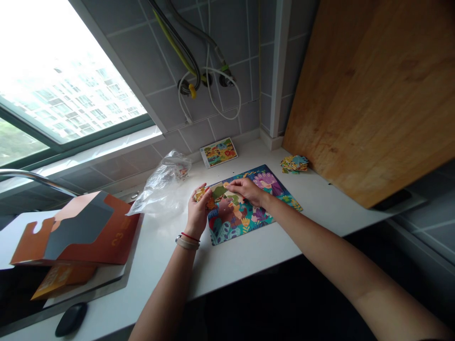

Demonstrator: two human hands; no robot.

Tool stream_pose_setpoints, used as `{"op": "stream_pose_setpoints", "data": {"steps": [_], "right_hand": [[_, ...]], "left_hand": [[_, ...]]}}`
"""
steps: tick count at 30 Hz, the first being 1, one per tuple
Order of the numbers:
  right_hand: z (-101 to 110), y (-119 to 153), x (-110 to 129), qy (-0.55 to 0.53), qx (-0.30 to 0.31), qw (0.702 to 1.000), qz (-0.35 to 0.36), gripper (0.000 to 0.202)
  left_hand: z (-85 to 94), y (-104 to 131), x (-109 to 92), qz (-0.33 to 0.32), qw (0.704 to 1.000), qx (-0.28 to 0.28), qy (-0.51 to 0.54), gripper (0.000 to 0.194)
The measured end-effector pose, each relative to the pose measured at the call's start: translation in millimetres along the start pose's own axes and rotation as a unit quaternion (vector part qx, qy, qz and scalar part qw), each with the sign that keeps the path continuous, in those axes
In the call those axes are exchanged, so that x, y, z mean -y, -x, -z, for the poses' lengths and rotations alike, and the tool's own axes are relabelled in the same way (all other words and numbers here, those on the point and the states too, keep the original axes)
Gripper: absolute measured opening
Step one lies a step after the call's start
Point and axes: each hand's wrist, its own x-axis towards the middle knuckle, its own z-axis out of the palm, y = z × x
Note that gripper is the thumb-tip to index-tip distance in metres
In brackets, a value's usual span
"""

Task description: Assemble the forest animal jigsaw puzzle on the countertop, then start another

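Observation:
A colourful jigsaw puzzle (227, 231) lies flat on the white counter, its picture showing plants and animals. At its upper left corner, my left hand (197, 213) is closed with thumb and fingers round yellow-orange puzzle pieces (199, 193). My right hand (250, 190) reaches over the puzzle's upper part. Its fingertips are pinched on a small puzzle piece (226, 185), close above the green area; whether that piece touches the board I cannot tell. My right hand and wrist cover part of the picture.
Loose puzzle pieces (295, 164) are heaped beside the wooden board (377, 90). A picture card (218, 152) leans by the tiled wall. Left of the puzzle are a clear plastic bag (159, 184), an open orange box (95, 237) and a black object (71, 319). Cables (185, 52) hang above.

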Motion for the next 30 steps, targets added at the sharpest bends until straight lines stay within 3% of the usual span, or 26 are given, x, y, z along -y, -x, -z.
{"op": "stream_pose_setpoints", "data": {"steps": [8,13,19,30], "right_hand": [[4.3,-7.1,-4.5,0.001,-0.067,0.998,-0.009,0.026],[11.2,-9.6,-10.5,0.023,-0.095,0.994,-0.046,0.028],[8.7,-18.3,-11.1,0.083,-0.092,0.989,-0.076,0.024],[-24.3,-63.6,-15.7,0.261,-0.072,0.959,-0.079,0.022]], "left_hand": [[12.6,-7.9,-15.6,-0.08,0.986,-0.142,0.023,0.052],[23.5,-15.1,-23.0,-0.106,0.976,-0.185,0.035,0.05],[29.3,-24.9,-12.6,-0.105,0.972,-0.206,0.049,0.055],[41.9,-40.6,-2.1,-0.111,0.967,-0.199,0.114,0.066]]}}
